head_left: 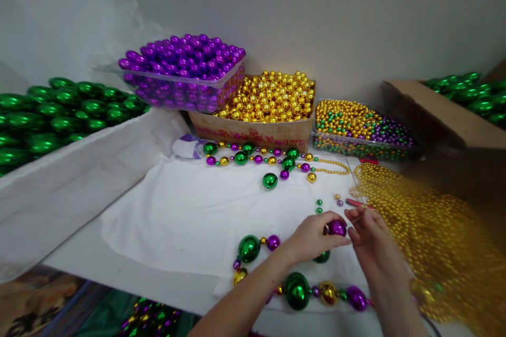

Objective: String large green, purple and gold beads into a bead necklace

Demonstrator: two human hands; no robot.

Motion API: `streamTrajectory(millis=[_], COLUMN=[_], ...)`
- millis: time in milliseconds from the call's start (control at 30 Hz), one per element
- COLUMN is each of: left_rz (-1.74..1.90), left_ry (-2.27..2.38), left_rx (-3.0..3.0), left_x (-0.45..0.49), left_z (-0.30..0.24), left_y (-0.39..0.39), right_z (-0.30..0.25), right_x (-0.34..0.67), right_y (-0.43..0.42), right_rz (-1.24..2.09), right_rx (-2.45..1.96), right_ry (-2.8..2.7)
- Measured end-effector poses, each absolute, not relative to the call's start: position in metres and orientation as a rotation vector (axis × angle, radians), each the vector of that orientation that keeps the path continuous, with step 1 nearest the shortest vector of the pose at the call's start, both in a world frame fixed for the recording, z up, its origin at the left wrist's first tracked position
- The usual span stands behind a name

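Observation:
My left hand (312, 237) pinches a shiny purple bead (338, 227) between thumb and fingers. It hovers just over the white cloth (185, 216). My right hand (373, 239) is right beside it, fingertips pinched at the bead's right side on something too thin to make out. A part-strung strand of green, gold and purple beads (296, 289) curves below and left of my hands on the cloth. A finished strand (256, 158) lies at the cloth's far edge.
A heap of gold bead strings (427, 231) lies to the right. At the back are a tray of purple balls (185, 63), a box of gold balls (269, 97) and a tray of small mixed beads (356, 126). Green balls (51, 110) fill the left bin.

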State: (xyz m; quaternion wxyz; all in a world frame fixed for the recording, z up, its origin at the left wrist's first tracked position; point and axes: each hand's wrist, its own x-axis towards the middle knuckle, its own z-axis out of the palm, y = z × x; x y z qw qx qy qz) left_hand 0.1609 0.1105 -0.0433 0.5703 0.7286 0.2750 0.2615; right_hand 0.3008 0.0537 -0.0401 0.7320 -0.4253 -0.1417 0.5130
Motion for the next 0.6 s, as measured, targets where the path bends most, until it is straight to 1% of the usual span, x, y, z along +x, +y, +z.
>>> streamTrajectory(millis=[167, 400, 467, 600], left_rz=[0.675, 0.672, 0.584, 0.3], left_ry=[0.726, 0.793, 0.818, 0.807], left_rx=[2.038, 2.358, 2.439, 2.575], left_x=[0.165, 0.164, 0.164, 0.167], left_z=[-0.057, -0.086, -0.088, -0.084], left_y=[0.121, 0.129, 0.13, 0.127], right_z=[-0.054, -0.057, -0.059, -0.062], right_x=[0.314, 0.342, 0.347, 0.347], right_y=[0.056, 0.055, 0.054, 0.049], right_rz=[1.073, 1.014, 0.995, 1.011], right_rx=[-0.874, -0.829, -0.827, -0.856], right_ry=[-0.294, -0.258, -0.255, -0.264])
